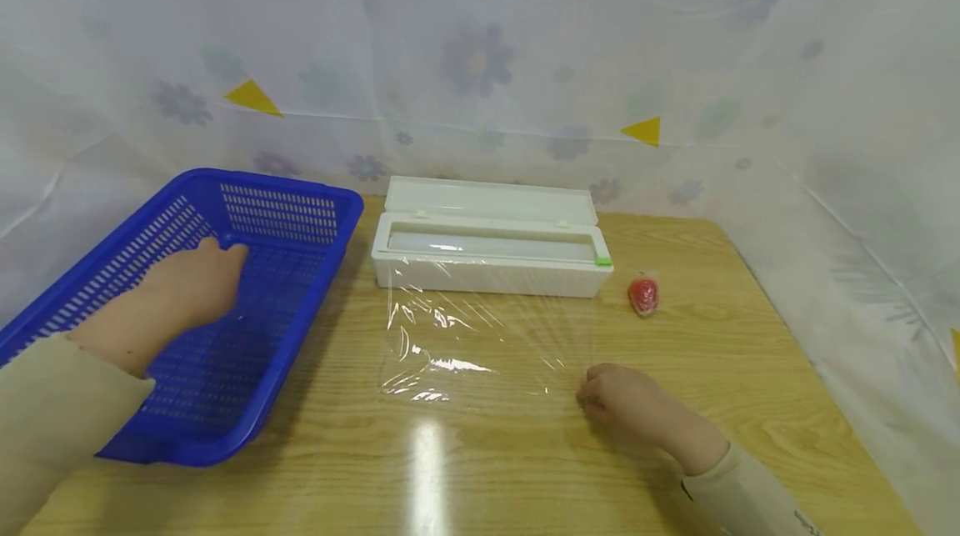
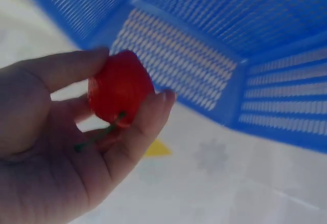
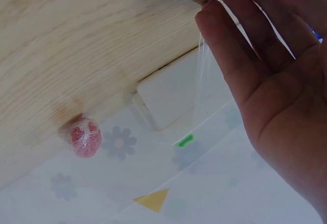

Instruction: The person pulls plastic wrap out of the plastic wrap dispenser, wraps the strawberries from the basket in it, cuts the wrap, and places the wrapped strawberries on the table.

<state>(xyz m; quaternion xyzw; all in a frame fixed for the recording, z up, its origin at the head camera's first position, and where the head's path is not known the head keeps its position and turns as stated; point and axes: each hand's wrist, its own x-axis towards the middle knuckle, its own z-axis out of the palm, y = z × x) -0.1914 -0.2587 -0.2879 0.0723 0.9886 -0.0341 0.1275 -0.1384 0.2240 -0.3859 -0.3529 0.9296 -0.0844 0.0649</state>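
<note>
My left hand (image 1: 193, 282) is over the blue basket (image 1: 307, 315), its fingers round a red strawberry (image 2: 120, 88) with a green stem. In the head view the hand hides that fruit. A clear sheet of cling film (image 1: 450, 344) stretches from the white dispenser box (image 1: 487, 276) across the tabletop. My right hand (image 1: 637, 403) pinches the film's near right corner; the fingertips are partly cut off in the right wrist view. Right of the box lies a strawberry wrapped in film (image 1: 643, 295).
The dispenser's lid (image 1: 491, 201) stands raised behind a film roll (image 1: 491, 246), with a green slider (image 1: 603, 261) at the right end. A flowered curtain (image 1: 480, 61) hangs along the back of the wooden table (image 1: 337, 478).
</note>
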